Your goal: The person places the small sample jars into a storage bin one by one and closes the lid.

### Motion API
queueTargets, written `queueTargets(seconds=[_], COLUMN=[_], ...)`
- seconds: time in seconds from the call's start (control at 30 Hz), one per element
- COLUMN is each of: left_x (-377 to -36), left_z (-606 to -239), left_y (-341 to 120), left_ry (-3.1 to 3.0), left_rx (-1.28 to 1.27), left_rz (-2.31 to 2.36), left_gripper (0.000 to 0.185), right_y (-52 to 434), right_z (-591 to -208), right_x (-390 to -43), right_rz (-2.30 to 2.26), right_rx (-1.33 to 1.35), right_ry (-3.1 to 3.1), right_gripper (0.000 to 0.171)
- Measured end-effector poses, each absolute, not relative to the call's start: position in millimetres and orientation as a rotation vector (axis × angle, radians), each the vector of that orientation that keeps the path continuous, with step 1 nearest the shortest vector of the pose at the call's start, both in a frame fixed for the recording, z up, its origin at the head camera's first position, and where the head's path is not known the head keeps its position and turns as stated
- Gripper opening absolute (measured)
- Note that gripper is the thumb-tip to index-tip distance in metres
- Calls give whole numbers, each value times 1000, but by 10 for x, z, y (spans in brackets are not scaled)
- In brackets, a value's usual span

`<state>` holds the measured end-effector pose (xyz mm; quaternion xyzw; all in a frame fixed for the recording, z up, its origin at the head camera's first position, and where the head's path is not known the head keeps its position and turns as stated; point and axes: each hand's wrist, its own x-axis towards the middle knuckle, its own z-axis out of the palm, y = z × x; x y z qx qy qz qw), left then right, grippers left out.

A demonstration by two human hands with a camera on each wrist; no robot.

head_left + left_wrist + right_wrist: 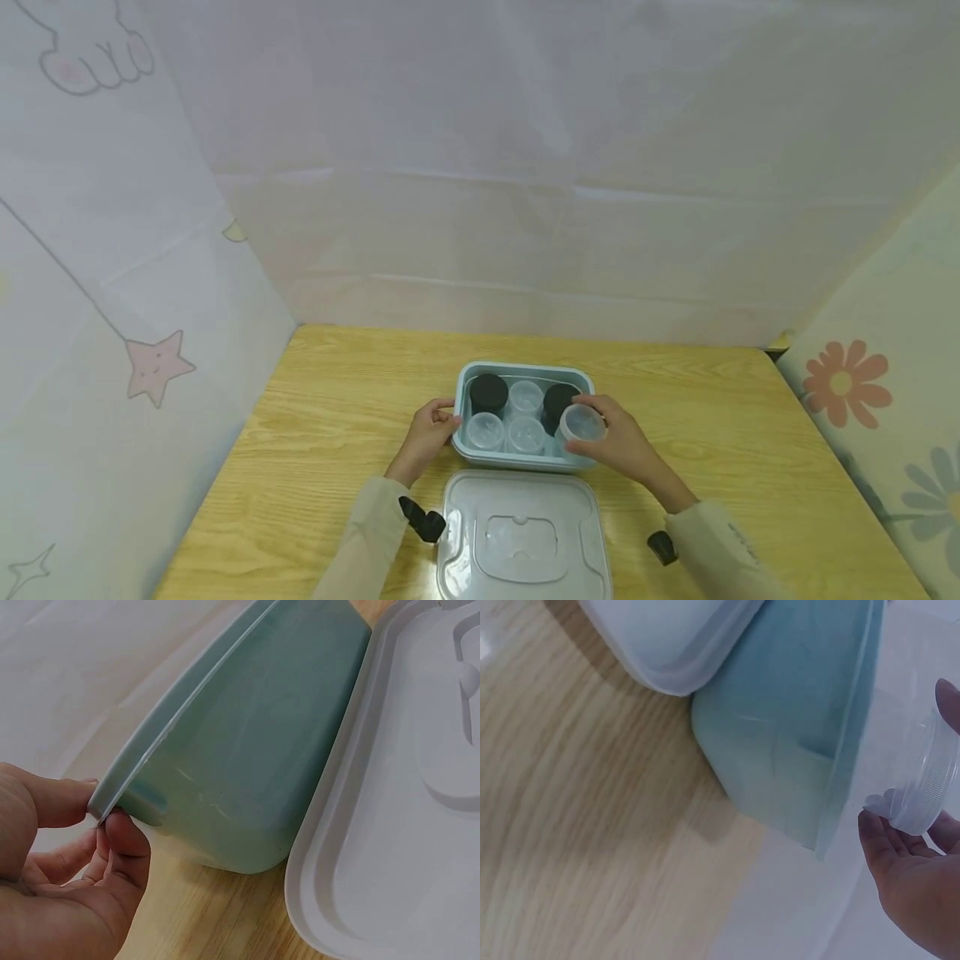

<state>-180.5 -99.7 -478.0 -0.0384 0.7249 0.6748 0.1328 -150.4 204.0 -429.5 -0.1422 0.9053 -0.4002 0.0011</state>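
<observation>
A pale blue-green box (459, 392) sits mid-table on the wooden top. Inside stand two black-lidded jars (488, 392) and several clear-lidded cups (484, 431). My left hand (429, 431) pinches the box's left rim (120, 791) between thumb and fingers. My right hand (618, 442) holds a small clear cup (581, 423) over the box's right front corner; in the right wrist view that cup (930, 787) rests between fingertips and thumb beside the box wall (795, 742).
The box's translucent white lid (521, 537) lies flat on the table just in front of the box, between my forearms. Cloth-covered walls close in at the back and on both sides. Bare wooden table (322, 417) stretches left and right.
</observation>
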Motion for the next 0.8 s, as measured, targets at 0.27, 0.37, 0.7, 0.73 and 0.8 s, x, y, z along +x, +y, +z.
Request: queueTargets(seconds=[0.27,0.37,0.7,0.73,0.8], left_x=[-1831,-1827,-1851,-1852,-1856], left_z=[-4863,-4847,-4908,-4909,-4908], left_y=[-979,-983,-976,-976,-980], left_ry=[2110,2109,2118,2114,2109], left_rx=[-115,-118,-117,-119,-118], left_rz=[1958,1957,1945,1944,1942], left_gripper=[37,37,37,37,37], right_y=[2011,2000,1959,1955,1947], right_z=[-4401,-4423,-4540,-4551,-4564], right_x=[-1486,-1500,-1543,-1544,-1545], right_rz=[-1206,-1180,-1092,-1082,-1082], right_rx=[-432,-447,-492,-492,-479], right_ry=[2851,2870,2976,2983,2984], right_gripper=[64,63,62,62,62])
